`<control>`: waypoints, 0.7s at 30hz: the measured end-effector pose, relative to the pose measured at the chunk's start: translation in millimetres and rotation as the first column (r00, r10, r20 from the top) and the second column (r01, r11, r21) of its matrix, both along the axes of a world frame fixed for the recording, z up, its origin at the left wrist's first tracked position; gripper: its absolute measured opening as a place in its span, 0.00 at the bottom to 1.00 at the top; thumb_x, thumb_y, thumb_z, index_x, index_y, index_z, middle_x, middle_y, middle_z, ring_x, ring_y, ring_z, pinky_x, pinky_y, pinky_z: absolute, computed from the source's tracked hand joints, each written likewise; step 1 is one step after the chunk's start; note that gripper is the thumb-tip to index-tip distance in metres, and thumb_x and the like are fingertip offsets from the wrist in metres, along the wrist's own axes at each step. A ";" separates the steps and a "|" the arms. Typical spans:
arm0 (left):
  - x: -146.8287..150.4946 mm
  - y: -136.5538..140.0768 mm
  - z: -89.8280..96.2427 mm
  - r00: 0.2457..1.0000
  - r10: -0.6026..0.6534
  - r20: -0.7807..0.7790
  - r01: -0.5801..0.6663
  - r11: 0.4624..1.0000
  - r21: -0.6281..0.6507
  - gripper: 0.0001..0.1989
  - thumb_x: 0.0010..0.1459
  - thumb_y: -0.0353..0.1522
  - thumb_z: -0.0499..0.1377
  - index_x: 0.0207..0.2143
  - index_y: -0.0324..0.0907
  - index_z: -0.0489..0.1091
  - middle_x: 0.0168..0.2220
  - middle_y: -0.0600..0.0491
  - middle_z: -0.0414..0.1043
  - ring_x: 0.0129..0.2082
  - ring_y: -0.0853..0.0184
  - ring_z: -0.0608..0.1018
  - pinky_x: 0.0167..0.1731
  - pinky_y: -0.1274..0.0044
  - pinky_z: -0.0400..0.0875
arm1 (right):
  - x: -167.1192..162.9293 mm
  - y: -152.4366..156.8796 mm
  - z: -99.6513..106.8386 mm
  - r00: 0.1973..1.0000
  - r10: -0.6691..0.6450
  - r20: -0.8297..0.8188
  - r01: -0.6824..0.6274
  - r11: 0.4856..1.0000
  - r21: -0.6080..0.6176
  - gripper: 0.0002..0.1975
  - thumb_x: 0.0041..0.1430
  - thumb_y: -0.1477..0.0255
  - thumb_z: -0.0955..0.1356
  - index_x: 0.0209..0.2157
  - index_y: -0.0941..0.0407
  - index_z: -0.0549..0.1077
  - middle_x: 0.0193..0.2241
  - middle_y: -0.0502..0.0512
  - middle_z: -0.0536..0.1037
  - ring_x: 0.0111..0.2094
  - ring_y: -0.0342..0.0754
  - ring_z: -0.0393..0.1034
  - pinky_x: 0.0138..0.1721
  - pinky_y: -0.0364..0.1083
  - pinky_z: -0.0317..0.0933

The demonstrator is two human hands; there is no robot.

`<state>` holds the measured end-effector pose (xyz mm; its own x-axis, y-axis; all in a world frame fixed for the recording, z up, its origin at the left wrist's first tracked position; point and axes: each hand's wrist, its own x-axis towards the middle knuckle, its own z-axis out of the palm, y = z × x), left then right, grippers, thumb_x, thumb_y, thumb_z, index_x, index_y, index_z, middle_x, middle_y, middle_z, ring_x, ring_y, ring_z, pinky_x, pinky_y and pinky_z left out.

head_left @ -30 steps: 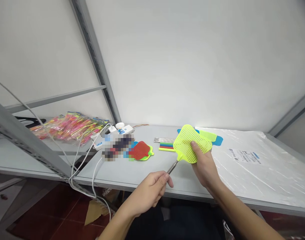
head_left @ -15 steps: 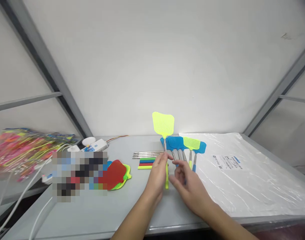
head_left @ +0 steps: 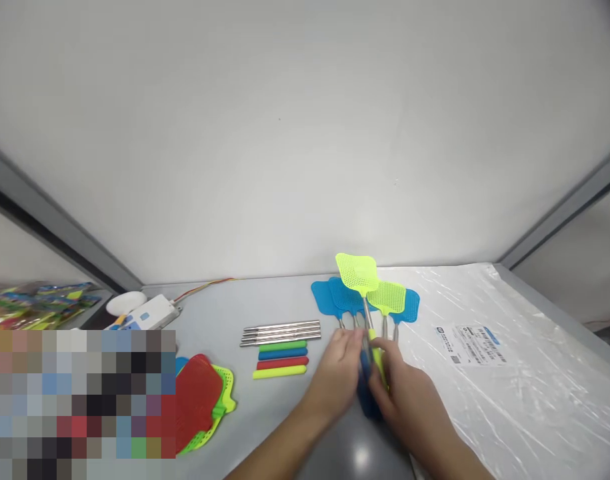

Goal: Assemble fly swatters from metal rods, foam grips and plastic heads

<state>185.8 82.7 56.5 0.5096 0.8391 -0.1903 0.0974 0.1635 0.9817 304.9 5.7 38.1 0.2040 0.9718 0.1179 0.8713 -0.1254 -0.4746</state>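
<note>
My right hand (head_left: 409, 393) is closed around the yellow handle of a fly swatter, whose bright yellow head (head_left: 357, 272) stands raised over the others. Just left of it, my left hand (head_left: 337, 373) has its fingers curled at the blue handles (head_left: 367, 397) of the blue fly swatters; its fingertips are partly hidden. Behind the hands lie several finished swatters with metal rods: blue heads (head_left: 325, 297) overlap at the left, then a second yellow-green head (head_left: 389, 297) and another blue head (head_left: 413, 305) at the right.
Left of my hands lie several metal rods (head_left: 281, 331) and coloured handle tubes (head_left: 283, 353). Further left are stacked loose swatter heads (head_left: 199, 400), a white power strip (head_left: 152, 312) and a blurred-out area. A plastic-wrapped white package (head_left: 535, 393) covers the right side. A wall stands behind.
Both hands have moved right with the yellow fly swatter, from in front of the tubes to the group of swatters. My right hand now holds it; my left hand has gone to the blue handles.
</note>
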 end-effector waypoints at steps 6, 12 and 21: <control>-53.5 -3.2 -10.0 0.922 -0.138 -0.362 0.307 0.830 0.466 0.15 0.68 0.35 0.45 0.42 0.44 0.71 0.41 0.48 0.67 0.42 0.62 0.70 0.45 0.70 0.65 | 0.2 1.8 -7.9 0.974 0.003 0.228 0.010 0.998 -0.055 0.12 0.63 0.69 0.57 0.45 0.54 0.66 0.18 0.50 0.75 0.18 0.54 0.72 0.19 0.44 0.46; -73.9 -0.6 -34.2 0.882 -0.022 -0.471 0.394 0.584 0.710 0.11 0.65 0.29 0.47 0.40 0.41 0.69 0.35 0.47 0.67 0.36 0.61 0.68 0.36 0.71 0.65 | -4.9 1.7 -9.9 0.916 0.026 0.400 -0.023 1.000 -0.014 0.13 0.61 0.71 0.59 0.43 0.55 0.70 0.17 0.52 0.75 0.18 0.54 0.70 0.21 0.46 0.46; -81.7 0.2 -28.4 0.891 0.152 -0.428 0.288 0.540 0.791 0.10 0.64 0.29 0.49 0.37 0.42 0.70 0.31 0.49 0.68 0.33 0.62 0.69 0.34 0.73 0.64 | -8.1 -8.5 -5.4 0.890 0.005 0.455 -0.055 0.994 0.098 0.12 0.63 0.68 0.60 0.40 0.53 0.73 0.22 0.52 0.79 0.18 0.52 0.69 0.23 0.46 0.50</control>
